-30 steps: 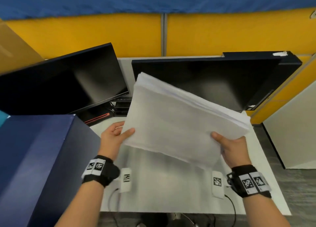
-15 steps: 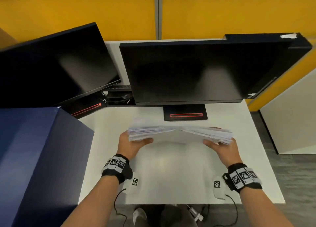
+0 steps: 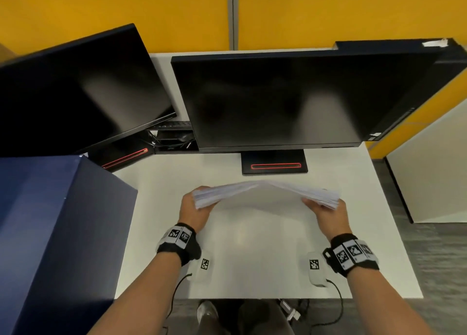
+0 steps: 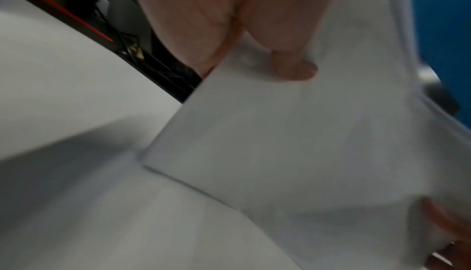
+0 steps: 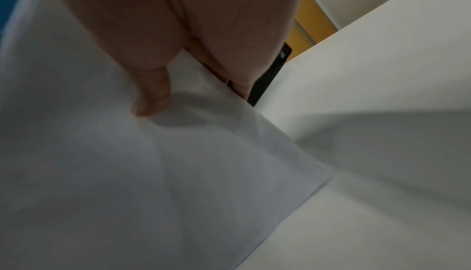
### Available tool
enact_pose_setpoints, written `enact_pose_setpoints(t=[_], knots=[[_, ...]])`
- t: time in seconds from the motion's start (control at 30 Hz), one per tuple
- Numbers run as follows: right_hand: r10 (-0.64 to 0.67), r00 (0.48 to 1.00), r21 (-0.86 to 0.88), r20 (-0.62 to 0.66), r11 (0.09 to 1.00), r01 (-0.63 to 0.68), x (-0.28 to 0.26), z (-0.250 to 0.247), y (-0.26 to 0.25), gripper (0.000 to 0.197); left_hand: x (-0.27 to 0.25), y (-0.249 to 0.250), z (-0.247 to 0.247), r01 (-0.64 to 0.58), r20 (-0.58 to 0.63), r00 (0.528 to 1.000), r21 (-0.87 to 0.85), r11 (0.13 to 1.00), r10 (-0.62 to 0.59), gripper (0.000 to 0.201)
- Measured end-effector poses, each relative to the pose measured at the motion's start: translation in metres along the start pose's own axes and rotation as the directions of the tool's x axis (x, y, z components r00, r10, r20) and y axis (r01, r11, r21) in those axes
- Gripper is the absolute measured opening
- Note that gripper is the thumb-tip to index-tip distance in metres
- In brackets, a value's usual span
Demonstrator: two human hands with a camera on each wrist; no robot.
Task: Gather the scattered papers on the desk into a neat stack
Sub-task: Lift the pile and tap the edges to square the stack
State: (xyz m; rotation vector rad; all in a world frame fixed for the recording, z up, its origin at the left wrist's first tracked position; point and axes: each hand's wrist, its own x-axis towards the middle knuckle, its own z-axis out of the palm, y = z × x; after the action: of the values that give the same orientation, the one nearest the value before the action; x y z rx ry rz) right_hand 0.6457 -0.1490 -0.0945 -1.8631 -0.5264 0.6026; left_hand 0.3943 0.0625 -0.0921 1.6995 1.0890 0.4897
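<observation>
Paper stack [image 3: 265,193] between left hand [image 3: 194,212] and right hand [image 3: 328,214], no legible writing.

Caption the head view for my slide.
Both hands, left hand and right hand, hold a bowed paper stack above the white desk, before two dark monitors.

Both bare forearms reach forward side by side, each with a black band at the wrist. The left hand [image 3: 193,212] grips one end of the stack of papers [image 3: 265,195], thumb on the near face and fingers hidden behind it. The right hand [image 3: 328,214] grips the opposite end the same way, thumb [image 5: 153,97] pressed flat on the sheet just inside the edge. The stack bows upward between the two thumbs. Both wrists are level, palms turned toward each other.
</observation>
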Motion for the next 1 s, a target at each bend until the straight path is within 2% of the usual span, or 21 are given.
enact_pose_setpoints(t=[0.1,0.2,0.3,0.37,0.47,0.57,0.6,0.63,0.67,0.7,0.77,0.83,0.87,0.93,1.0], knots=[[-0.004,0.999,0.029,-0.046,1.000,0.006,0.005,-0.001,-0.010,0.024,0.007,0.011,-0.004,-0.012,-0.074,0.997,-0.073,0.997,0.006,0.016],[-0.069,0.996,0.030,-0.058,0.997,0.071,0.004,-0.006,-0.011,0.021,0.006,0.010,-0.008,-0.058,-0.081,0.995,-0.062,0.996,0.053,0.015],[0.023,0.999,-0.010,-0.033,1.000,-0.024,-0.001,0.002,-0.001,0.013,0.001,-0.002,0.000,0.021,-0.097,0.995,-0.079,0.997,-0.029,0.021],[0.084,0.995,0.033,-0.047,0.996,-0.082,-0.005,0.007,0.005,0.019,-0.001,-0.005,0.005,0.066,-0.140,0.987,-0.130,0.989,-0.084,0.033],[0.076,0.993,0.146,-0.089,0.987,-0.063,-0.008,0.012,-0.001,0.050,-0.005,0.005,0.007,0.015,-0.173,0.983,-0.264,0.964,-0.062,0.042],[0.107,0.988,0.298,-0.111,0.952,-0.069,-0.011,0.018,-0.019,0.051,-0.009,0.011,0.010,-0.071,-0.286,0.958,-0.342,0.937,-0.032,0.011],[0.120,0.985,0.328,-0.127,0.942,-0.073,-0.009,0.020,-0.020,0.058,-0.009,0.013,0.012,-0.068,-0.315,0.947,-0.377,0.924,-0.059,0.005],[0.154,0.976,0.339,-0.154,0.936,-0.094,-0.008,0.022,-0.021,0.070,-0.008,0.014,0.014,-0.058,-0.334,0.938,-0.419,0.906,-0.095,0.001],[0.183,0.968,0.339,-0.172,0.933,-0.116,-0.005,0.024,-0.022,0.079,-0.007,0.014,0.015,-0.052,-0.350,0.928,-0.452,0.890,-0.124,0.007],[0.215,0.957,0.350,-0.196,0.927,-0.136,-0.002,0.024,-0.021,0.080,-0.006,0.014,0.015,-0.054,-0.360,0.923,-0.471,0.880,-0.136,0.013],[0.246,0.939,0.384,-0.240,0.912,-0.141,0.002,0.025,-0.022,0.064,-0.005,0.018,0.014,-0.061,-0.361,0.923,-0.472,0.880,-0.130,0.017],[0.216,0.942,0.362,-0.257,0.925,-0.114,0.006,0.026,-0.025,0.038,-0.004,0.020,0.012,-0.058,-0.330,0.938,-0.445,0.893,-0.103,0.016],[0.184,0.945,0.324,-0.269,0.941,-0.091,0.007,0.026,-0.028,0.031,-0.003,0.019,0.011,-0.050,-0.310,0.946,-0.437,0.898,-0.098,0.015],[0.161,0.939,0.288,-0.304,0.955,-0.071,0.009,0.027,-0.032,0.026,-0.003,0.019,0.009,-0.018,-0.297,0.948,-0.405,0.914,-0.113,0.018],[0.181,0.932,0.337,-0.313,0.939,-0.069,0.010,0.025,-0.036,0.023,-0.002,0.021,0.006,-0.030,-0.287,0.954,-0.378,0.925,-0.087,0.009]])
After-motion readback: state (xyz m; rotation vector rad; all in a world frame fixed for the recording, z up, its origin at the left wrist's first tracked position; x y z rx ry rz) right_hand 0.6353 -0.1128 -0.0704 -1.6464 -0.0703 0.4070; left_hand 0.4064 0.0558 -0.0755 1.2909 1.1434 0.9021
